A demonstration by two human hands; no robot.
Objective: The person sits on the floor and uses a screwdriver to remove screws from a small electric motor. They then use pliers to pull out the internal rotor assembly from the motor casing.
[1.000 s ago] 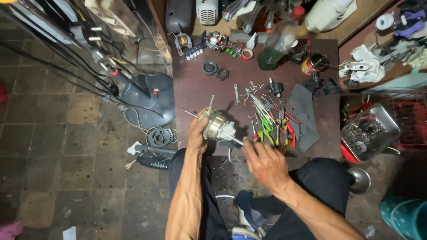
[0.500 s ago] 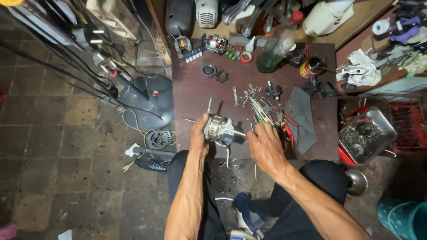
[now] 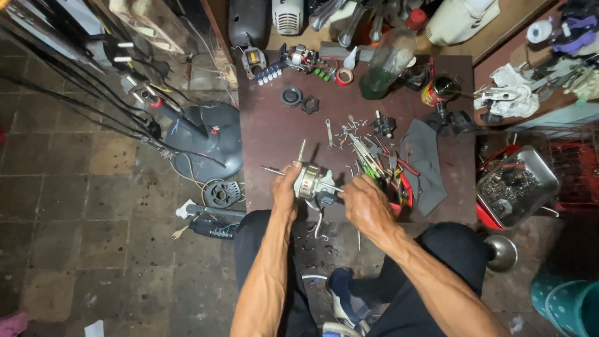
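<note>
My left hand (image 3: 286, 188) grips a small round metal motor (image 3: 310, 183) at the near edge of a dark brown table (image 3: 274, 134). A thin shaft sticks out of the motor to the left. My right hand (image 3: 366, 204) closes on the motor's right end, with a thin rod-like tool between hand and motor. Just beyond my right hand lies a heap of pliers and screwdrivers (image 3: 379, 165) with green and red handles.
A grey cloth (image 3: 426, 163) lies right of the tools. A green bottle (image 3: 385, 63), tape roll (image 3: 344, 76) and motor parts stand at the table's far edge. A fan base (image 3: 209, 138) with cables is on the tiled floor left; a metal tray (image 3: 516, 184) of parts right.
My right hand has moved from the tool heap back to the motor. The left hand has kept its hold on the motor.
</note>
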